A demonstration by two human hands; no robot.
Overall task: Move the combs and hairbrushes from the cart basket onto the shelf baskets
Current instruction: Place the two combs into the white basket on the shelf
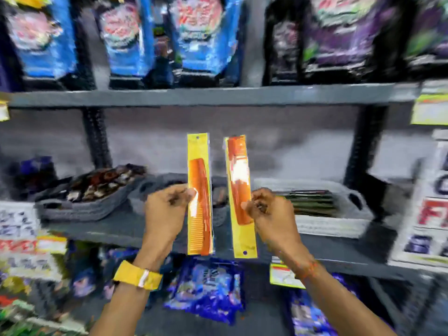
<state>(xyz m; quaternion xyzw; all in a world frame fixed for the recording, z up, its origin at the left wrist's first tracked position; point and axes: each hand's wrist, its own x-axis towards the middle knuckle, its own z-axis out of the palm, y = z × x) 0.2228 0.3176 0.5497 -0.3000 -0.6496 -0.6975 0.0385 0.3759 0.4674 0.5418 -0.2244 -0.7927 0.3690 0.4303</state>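
A packaged comb is pinched upright in each hand: the left comb (200,197) by the left hand (167,209), the right comb (238,190) by the right hand (271,212), both held in front of the shelf's (116,229) front edge. Only the sleeve edges are gripped, so a slippery packet could be dropped short of the baskets. The middle basket (145,190) is half hidden; a comb could be caught on its rim.

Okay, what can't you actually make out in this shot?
- Print on both comb packs: head view, motion blur and glare.
- Middle grey basket: contents hidden behind the left hand and packs.
- Cart basket: out of frame.
- Shelf labels: too blurred to read.
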